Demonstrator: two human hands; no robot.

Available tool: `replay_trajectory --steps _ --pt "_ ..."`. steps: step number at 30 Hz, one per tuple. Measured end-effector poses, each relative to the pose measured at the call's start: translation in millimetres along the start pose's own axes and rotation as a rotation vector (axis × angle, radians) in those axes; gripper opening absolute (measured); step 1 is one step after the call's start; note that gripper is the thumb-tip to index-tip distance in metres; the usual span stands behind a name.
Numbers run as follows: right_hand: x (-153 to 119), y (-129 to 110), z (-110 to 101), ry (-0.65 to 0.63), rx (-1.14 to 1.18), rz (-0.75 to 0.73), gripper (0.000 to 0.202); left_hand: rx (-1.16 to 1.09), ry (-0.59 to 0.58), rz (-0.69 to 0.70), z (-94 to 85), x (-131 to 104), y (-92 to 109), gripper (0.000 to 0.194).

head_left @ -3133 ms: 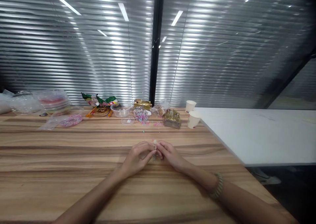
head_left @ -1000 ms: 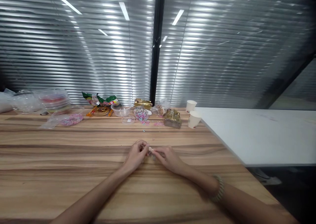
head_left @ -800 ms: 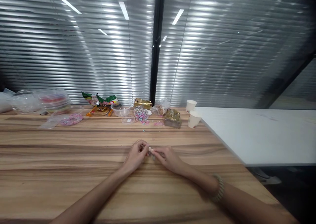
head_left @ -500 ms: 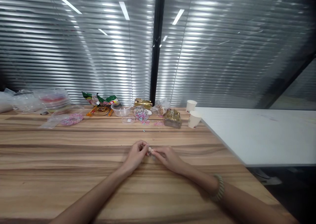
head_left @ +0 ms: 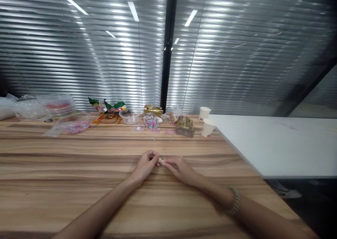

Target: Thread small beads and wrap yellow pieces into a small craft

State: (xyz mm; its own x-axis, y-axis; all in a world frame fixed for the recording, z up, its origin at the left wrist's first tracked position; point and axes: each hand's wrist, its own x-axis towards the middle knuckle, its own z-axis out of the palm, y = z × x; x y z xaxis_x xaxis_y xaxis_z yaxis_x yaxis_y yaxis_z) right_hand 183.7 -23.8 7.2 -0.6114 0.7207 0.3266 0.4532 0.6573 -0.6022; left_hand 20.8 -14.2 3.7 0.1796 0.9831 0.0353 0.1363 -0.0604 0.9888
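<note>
Just above the wooden table (head_left: pixel 126 204), my left hand (head_left: pixel 146 166) and my right hand (head_left: pixel 181 169) meet fingertip to fingertip. Between them is a small pale, whitish piece (head_left: pixel 160 160), too small to name. The left thumb and fingers pinch its left side, and the right thumb and forefinger close on its right side. Something thin and greyish hangs below the right fingertips, partly hidden. A beaded-looking bracelet (head_left: pixel 233 201) circles my right wrist.
Along the back stand a clear bowl (head_left: pixel 130 117), a pile of small coloured rings (head_left: pixel 152 122), a gold-wrapped box (head_left: pixel 184 126), green snack packets (head_left: pixel 116 106) and two paper cups (head_left: pixel 208 127). At left lie stacked plastic containers (head_left: pixel 56 105). A white table (head_left: pixel 284 144) adjoins at right.
The hands stay nearly in place. Slightly more of the pale piece shows between the fingertips. The whole view has shifted a few pixels.
</note>
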Motion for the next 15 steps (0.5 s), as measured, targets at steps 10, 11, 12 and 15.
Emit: replay_trajectory --steps 10,11,12,15 --pt "0.0 -0.2 1.1 0.015 -0.043 -0.03 0.033 0.052 -0.029 0.012 -1.9 1.4 -3.3 0.026" --pt "0.0 -0.1 1.0 0.013 -0.044 -0.029 0.033 0.053 -0.029 0.013 -1.8 1.1 -2.7 0.025" --pt "-0.1 0.0 1.0 0.011 -0.046 -0.025 0.033 0.052 -0.031 0.015 -1.7 0.9 -2.0 0.025" --pt "-0.3 -0.1 1.1 0.008 -0.064 -0.007 0.032 0.043 -0.03 0.017 -1.5 0.0 0.4 0.025"
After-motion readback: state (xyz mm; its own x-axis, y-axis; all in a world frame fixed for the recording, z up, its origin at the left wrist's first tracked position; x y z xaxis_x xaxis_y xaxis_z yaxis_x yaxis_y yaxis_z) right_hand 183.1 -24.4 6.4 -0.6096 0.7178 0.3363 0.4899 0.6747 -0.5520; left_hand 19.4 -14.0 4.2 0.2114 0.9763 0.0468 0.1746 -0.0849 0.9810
